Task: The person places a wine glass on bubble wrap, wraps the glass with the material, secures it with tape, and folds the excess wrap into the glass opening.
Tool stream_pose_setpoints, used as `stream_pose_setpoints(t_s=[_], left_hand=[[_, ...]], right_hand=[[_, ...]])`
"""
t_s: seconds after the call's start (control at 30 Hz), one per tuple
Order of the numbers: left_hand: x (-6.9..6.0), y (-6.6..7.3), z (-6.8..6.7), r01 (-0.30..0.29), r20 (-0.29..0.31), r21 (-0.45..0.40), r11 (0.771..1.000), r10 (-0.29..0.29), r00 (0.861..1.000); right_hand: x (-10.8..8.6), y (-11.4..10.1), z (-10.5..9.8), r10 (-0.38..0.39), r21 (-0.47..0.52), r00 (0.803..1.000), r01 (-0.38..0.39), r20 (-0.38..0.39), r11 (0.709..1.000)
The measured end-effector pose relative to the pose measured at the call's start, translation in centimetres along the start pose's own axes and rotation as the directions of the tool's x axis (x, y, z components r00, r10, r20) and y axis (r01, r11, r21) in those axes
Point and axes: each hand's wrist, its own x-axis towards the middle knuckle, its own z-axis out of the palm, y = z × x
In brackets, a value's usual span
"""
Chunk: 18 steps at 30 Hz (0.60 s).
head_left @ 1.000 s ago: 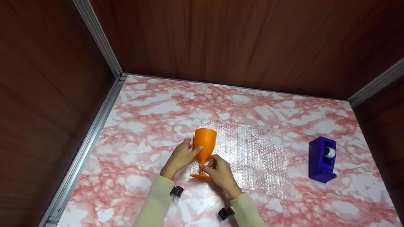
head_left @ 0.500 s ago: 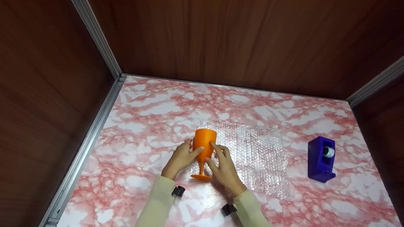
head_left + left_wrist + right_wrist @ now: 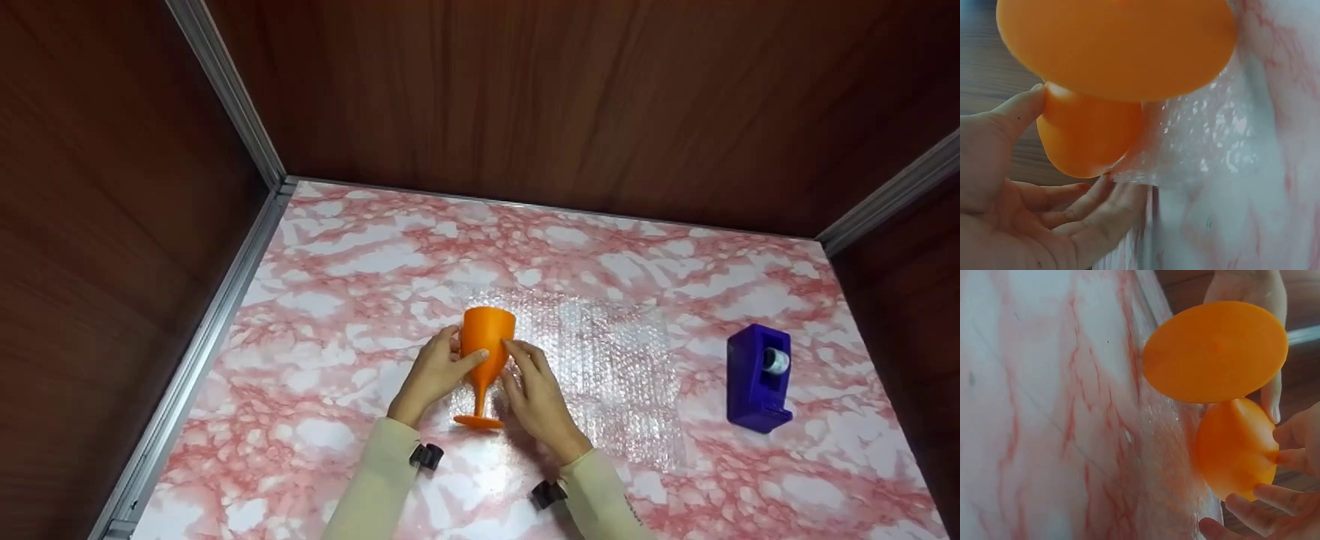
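An orange goblet (image 3: pixel 487 337) is tilted over the left part of a clear bubble wrap sheet (image 3: pixel 600 375), its rim pointing away and its round foot toward me. My left hand (image 3: pixel 433 373) holds the bowl from the left, thumb across its near side and fingers on the far side. On the right, my right hand (image 3: pixel 541 394) touches the bowl with its fingertips, fingers fairly straight. In the left wrist view, the goblet's foot (image 3: pixel 1123 50) hides part of the bowl (image 3: pixel 1086 132). Whether the goblet rests on the sheet I cannot tell.
A purple tape dispenser (image 3: pixel 757 379) with a roll of tape stands at the right of the red and white marbled table (image 3: pixel 337 255). Dark wooden panels (image 3: pixel 525 97) with metal edging enclose the table at the back and both sides.
My right hand has let go of the goblet's stem and moved up to the right side of its bowl. The left hand and the goblet stay nearly in place.
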Motion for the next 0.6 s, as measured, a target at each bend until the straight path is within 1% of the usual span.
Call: stream_pose_setpoints(t_s=[0.13, 0.27, 0.4, 0.5, 0.6], left_hand=[[0.1, 0.2, 0.2, 0.007, -0.026, -0.03, 1.0, -0.008, 1.0], [0.1, 0.3, 0.4, 0.019, -0.056, -0.078, 0.997, -0.024, 0.998], [0.2, 0.3, 0.7, 0.027, -0.074, -0.126, 0.992, -0.037, 0.997], [0.2, 0.3, 1.0, 0.028, -0.079, -0.155, 0.988, -0.04, 0.996], [0.3, 0.3, 1.1, 0.037, -0.08, -0.159, 0.987, -0.05, 0.996]], right_hand=[[0.0, 0.0, -0.1, -0.007, -0.009, 1.0, 0.008, 0.015, 1.0], [0.0, 0.0, -0.3, 0.013, -0.015, 0.999, -0.012, 0.044, 1.0], [0.1, 0.1, -0.6, 0.022, -0.015, 0.998, -0.021, 0.052, 1.0], [0.2, 0.4, -0.7, 0.013, 0.009, 0.998, -0.013, 0.06, 1.0], [0.1, 0.6, -0.9, 0.01, 0.035, 0.997, -0.013, 0.083, 0.999]])
